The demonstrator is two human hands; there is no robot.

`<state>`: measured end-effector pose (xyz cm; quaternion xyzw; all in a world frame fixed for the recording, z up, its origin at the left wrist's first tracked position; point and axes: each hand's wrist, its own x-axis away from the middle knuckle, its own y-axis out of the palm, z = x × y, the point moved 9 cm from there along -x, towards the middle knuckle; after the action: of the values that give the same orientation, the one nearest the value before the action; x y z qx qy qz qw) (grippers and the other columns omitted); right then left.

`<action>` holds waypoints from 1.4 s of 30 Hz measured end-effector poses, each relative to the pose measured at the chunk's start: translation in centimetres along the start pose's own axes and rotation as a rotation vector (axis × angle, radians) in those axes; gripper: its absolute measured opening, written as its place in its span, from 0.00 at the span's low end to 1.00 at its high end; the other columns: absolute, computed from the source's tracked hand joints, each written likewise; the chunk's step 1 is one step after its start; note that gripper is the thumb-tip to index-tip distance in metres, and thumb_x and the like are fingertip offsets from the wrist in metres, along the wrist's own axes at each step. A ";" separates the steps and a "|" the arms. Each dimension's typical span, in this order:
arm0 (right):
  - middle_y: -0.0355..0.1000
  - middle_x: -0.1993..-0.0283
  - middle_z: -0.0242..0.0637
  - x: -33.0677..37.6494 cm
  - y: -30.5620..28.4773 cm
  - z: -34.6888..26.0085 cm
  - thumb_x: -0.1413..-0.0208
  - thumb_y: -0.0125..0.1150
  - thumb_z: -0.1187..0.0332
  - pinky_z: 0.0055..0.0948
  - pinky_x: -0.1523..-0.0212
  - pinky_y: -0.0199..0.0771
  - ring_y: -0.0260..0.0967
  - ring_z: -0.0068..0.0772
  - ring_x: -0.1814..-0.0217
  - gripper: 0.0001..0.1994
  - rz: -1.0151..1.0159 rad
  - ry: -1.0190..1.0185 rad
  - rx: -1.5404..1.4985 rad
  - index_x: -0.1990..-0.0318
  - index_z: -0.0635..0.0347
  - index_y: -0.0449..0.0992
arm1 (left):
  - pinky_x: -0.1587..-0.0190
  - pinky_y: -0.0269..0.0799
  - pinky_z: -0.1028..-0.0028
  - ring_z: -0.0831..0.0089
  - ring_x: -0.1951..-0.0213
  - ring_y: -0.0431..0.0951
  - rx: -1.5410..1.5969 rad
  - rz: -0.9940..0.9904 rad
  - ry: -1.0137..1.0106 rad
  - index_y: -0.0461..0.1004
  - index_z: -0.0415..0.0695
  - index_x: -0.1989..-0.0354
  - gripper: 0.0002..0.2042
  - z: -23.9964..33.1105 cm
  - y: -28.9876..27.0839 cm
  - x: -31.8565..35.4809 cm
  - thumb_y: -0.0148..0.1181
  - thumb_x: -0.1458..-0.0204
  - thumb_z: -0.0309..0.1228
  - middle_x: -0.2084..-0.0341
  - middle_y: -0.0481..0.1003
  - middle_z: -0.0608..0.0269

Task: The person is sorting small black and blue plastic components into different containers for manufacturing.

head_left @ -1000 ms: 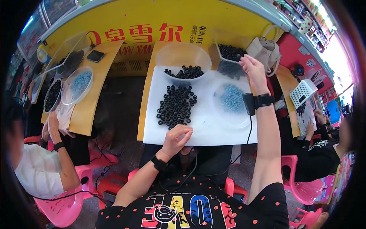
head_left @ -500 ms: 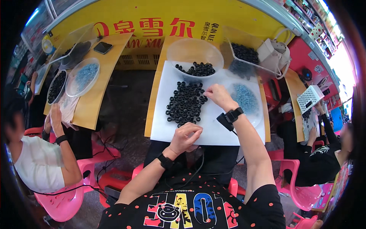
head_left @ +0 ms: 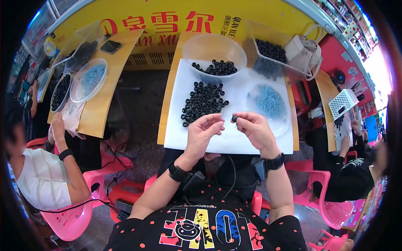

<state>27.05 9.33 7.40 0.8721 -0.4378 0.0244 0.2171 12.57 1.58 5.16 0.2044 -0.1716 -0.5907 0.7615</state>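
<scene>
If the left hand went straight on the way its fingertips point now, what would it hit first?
Most likely the black bead pinched in the right hand's fingertips, just across from the left hand, though depth is hard to judge.

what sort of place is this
Likely a small shop or workroom: black beads lie on a white sheet, people sit at neighbouring tables, and packed shelves stand at upper right.

Looks steeply down and forward from head height, with wide fisheye coverage; sits near the bare left hand and bare right hand at centre, faces a red-lettered flat yellow panel across the top.
</scene>
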 end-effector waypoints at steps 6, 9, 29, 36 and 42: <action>0.80 0.62 0.35 5.3 1.4 -1.0 0.45 0.66 0.77 0.20 0.61 0.74 0.74 0.18 0.63 0.08 0.322 -0.326 0.428 0.58 0.67 0.82 | 0.53 0.80 0.73 0.75 0.59 0.80 0.000 -0.047 -0.015 0.78 0.36 0.53 0.12 -0.9 2.3 1.3 0.63 0.46 0.18 0.60 0.78 0.60; 0.80 0.64 0.34 6.4 1.7 -1.2 0.46 0.66 0.78 0.20 0.62 0.73 0.73 0.18 0.64 0.06 0.394 -0.457 0.547 0.60 0.66 0.82 | 0.52 0.80 0.72 0.74 0.58 0.80 0.042 -0.053 -0.045 0.78 0.37 0.53 0.11 -2.1 2.1 1.6 0.62 0.45 0.19 0.59 0.78 0.60; 0.74 0.62 0.42 5.3 -4.3 1.7 0.50 0.64 0.76 0.34 0.61 0.74 0.73 0.42 0.61 0.08 0.540 -0.481 1.082 0.60 0.64 0.80 | 0.51 0.80 0.72 0.68 0.57 0.81 0.381 0.004 -0.366 0.75 0.36 0.52 0.10 -6.8 -0.3 2.9 0.58 0.41 0.21 0.59 0.79 0.56; 0.78 0.63 0.37 5.5 -3.5 2.1 0.46 0.64 0.76 0.22 0.62 0.72 0.72 0.23 0.66 0.06 0.474 -0.357 0.648 0.61 0.66 0.81 | 0.51 0.79 0.73 0.70 0.57 0.81 0.334 -0.011 -0.374 0.75 0.38 0.52 0.11 -6.8 -0.2 3.0 0.59 0.42 0.21 0.59 0.79 0.58; 0.79 0.64 0.35 6.7 0.5 0.8 0.47 0.66 0.76 0.20 0.62 0.72 0.72 0.19 0.66 0.06 0.361 -0.325 0.561 0.61 0.66 0.82 | 0.50 0.77 0.72 0.71 0.58 0.80 0.290 -0.030 -0.383 0.76 0.38 0.53 0.10 -6.9 0.0 3.1 0.60 0.43 0.20 0.59 0.79 0.59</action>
<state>30.68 3.65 8.39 0.7991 -0.5895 0.0426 -0.1103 16.81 -0.66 -0.68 0.1983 -0.3928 -0.5992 0.6689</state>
